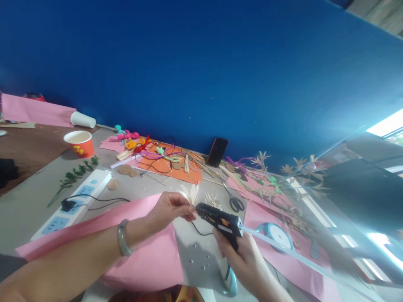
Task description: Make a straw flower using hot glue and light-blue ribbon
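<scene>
My right hand (239,256) grips a black hot glue gun (220,220) by its handle, and a long clear glue stick (283,243) sticks out of the back. The gun's nozzle meets the fingertips of my left hand (174,205), which wears a pale bangle. Those fingers are pinched together at the base of a pale flower (192,193) of thin pointed petals; its lower end is hidden. Just behind the gun lies another pale, spiky flower (214,201). Dark-handled scissors (236,203) rest to the right of it.
A power strip (75,201) with a black plug and a paper cup (80,144) stand at left. Pink paper (145,260) lies under my left arm. Farther back are orange paper (189,175), coloured craft pieces and a propped phone (217,152). A tape roll (277,235) sits at right.
</scene>
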